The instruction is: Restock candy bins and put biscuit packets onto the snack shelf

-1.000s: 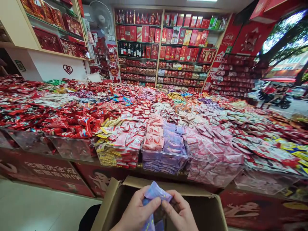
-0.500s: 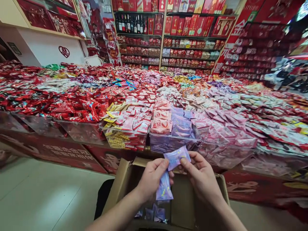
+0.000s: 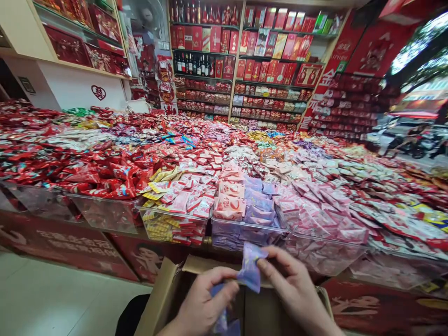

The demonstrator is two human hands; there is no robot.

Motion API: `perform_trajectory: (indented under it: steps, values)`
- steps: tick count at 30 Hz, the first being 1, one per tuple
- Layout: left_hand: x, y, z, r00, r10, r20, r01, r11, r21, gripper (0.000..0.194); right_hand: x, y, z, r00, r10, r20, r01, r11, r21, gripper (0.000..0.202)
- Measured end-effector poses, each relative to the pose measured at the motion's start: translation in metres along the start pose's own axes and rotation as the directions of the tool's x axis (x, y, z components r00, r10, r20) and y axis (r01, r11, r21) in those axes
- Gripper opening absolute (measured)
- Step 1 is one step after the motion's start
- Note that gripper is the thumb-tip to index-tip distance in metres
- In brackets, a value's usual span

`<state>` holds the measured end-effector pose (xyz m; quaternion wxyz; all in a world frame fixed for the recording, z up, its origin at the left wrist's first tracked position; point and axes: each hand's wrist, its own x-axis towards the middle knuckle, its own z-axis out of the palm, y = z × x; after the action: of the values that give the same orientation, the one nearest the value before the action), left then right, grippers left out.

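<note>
A purple candy packet [image 3: 251, 267] is pinched between the thumb and fingers of my right hand [image 3: 292, 284], above an open cardboard box [image 3: 159, 289]. My left hand [image 3: 206, 298] is closed around another purple packet [image 3: 220, 322], which shows partly below its fingers. The left fingertips come close to the edge of the upper packet; whether they touch it is unclear. Just beyond my hands, a clear bin [image 3: 250, 227] holds purple packets [image 3: 258, 203] and peach-coloured packets [image 3: 229, 200] in rows.
Bins of red packets [image 3: 101, 179], yellow and pink packets [image 3: 178, 196] and pink packets [image 3: 322, 214] line the counter's front. Shelves with bottles and red boxes [image 3: 269, 70] stand behind. Floor [image 3: 70, 303] shows at the lower left.
The view has tilted up. The upper packet has turned from lying crosswise to upright in my right hand. My left hand has moved left and down, away from it, with the other packet.
</note>
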<state>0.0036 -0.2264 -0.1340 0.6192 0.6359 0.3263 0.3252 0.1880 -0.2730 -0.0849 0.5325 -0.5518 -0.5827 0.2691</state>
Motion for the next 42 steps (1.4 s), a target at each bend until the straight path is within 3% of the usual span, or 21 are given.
perform_trajectory:
  steps: [2, 4, 5, 7, 10, 13, 19, 22, 25, 29, 37, 42]
  values:
    - [0.004, -0.003, -0.020, 0.982, 0.040, -0.184, -0.024, 0.996, 0.088, 0.032, 0.035, -0.009, -0.031, 0.990, -0.099, -0.102, 0.084, 0.987, -0.139, 0.023]
    - [0.009, -0.008, -0.039, 0.939, 0.079, -0.335, -0.029, 0.988, 0.151, 0.030, 0.081, -0.016, -0.064, 0.968, -0.153, -0.198, 0.084, 0.945, -0.317, 0.027]
    - [0.012, -0.011, -0.047, 0.911, 0.083, -0.404, -0.025, 0.989, 0.146, 0.030, 0.104, -0.017, -0.079, 0.961, -0.153, -0.232, 0.054, 0.922, -0.383, 0.030]
    - [0.016, -0.018, -0.057, 0.868, 0.063, -0.492, -0.017, 0.995, 0.097, 0.032, 0.148, -0.015, -0.097, 0.974, -0.019, -0.224, -0.097, 0.864, -0.494, 0.027]
    - [0.021, -0.026, -0.060, 0.863, 0.045, -0.503, -0.015, 0.998, 0.062, 0.036, 0.197, -0.006, -0.098, 0.966, 0.187, -0.177, -0.257, 0.661, -0.705, 0.027]
    - [0.022, -0.032, -0.059, 0.855, 0.101, -0.509, -0.033, 0.989, 0.141, 0.036, 0.223, 0.006, -0.085, 0.959, 0.251, -0.132, -0.254, 0.552, -0.794, 0.027]
    - [0.020, -0.038, -0.059, 0.828, 0.250, -0.501, -0.102, 0.947, 0.304, 0.035, 0.237, 0.022, -0.076, 0.949, 0.295, -0.113, -0.242, 0.449, -0.860, 0.036]
    - [0.019, -0.038, -0.057, 0.805, 0.295, -0.515, -0.120, 0.931, 0.346, 0.031, 0.233, 0.020, -0.080, 0.944, 0.318, -0.093, -0.229, 0.424, -0.876, 0.027]
    - [0.017, -0.038, -0.057, 0.819, 0.296, -0.491, -0.103, 0.918, 0.382, 0.027, 0.228, 0.013, -0.081, 0.922, 0.384, -0.041, -0.222, 0.439, -0.870, 0.016]
    - [0.016, -0.037, -0.059, 0.852, 0.285, -0.439, -0.082, 0.901, 0.425, 0.023, 0.228, 0.004, -0.077, 0.879, 0.476, 0.012, -0.220, 0.430, -0.876, 0.033]
    - [0.014, -0.043, -0.065, 0.864, 0.298, -0.405, -0.092, 0.886, 0.455, 0.020, 0.244, 0.002, -0.074, 0.844, 0.536, -0.011, -0.255, 0.384, -0.887, 0.040]
    - [0.014, -0.041, -0.062, 0.823, 0.338, -0.456, -0.103, 0.879, 0.465, 0.020, 0.244, 0.012, -0.076, 0.816, 0.576, -0.039, -0.315, 0.387, -0.867, 0.047]
